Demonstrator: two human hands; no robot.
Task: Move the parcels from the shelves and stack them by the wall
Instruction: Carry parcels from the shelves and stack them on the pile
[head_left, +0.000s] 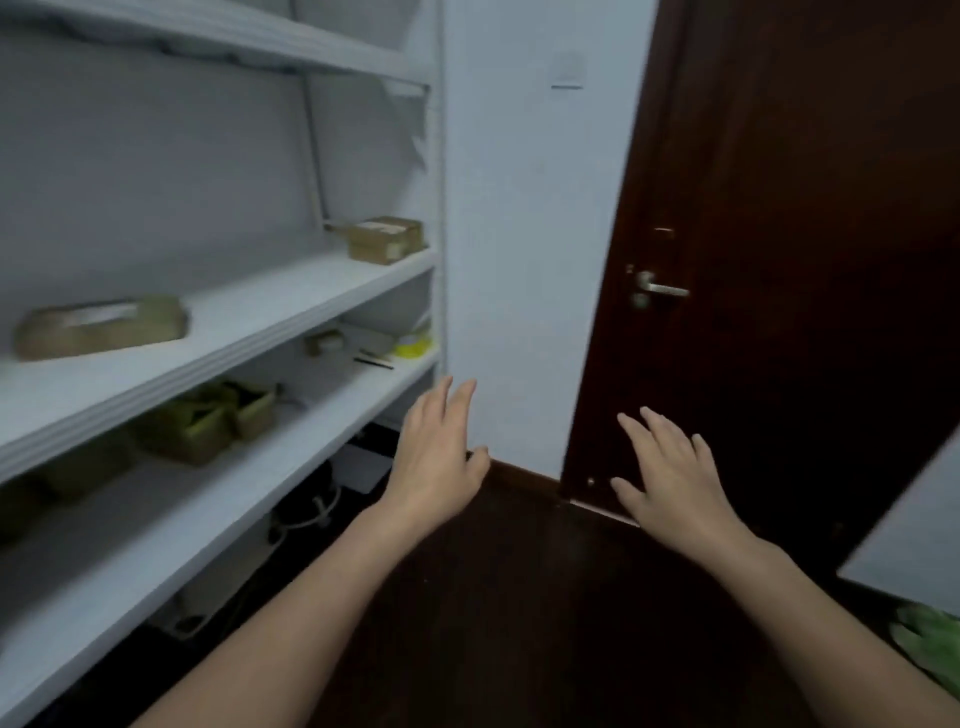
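Saw a flat brown cardboard parcel (101, 325) lying at the left of the frame on the middle board of the white shelf unit (291, 306), blurred. Noted a smaller brown cardboard box with a white label (382, 239) on the same board, at its right end near the centre of the frame, well apart from the first. Found on the board below, at lower left, a cluster of open greenish-brown cartons (208, 421) set just beside one another, and further right a little brown packet (324, 343), a thin black stick (374, 362) and a yellow roll-shaped thing (413, 345), too blurred to tell more. Held the left hand (439, 457) out in the lower centre, back upward, fingers straight and spread, gripping nothing and touching no parcel. Kept the right hand (670, 473) level with it to the right, likewise flat, spread wide and bare of any load. Faced a pale blue-white wall (519, 260) behind the left hand and a dark brown wooden door (779, 182) with a silver lever handle (662, 288) behind the right. Stood over a dark wooden floor (493, 597).
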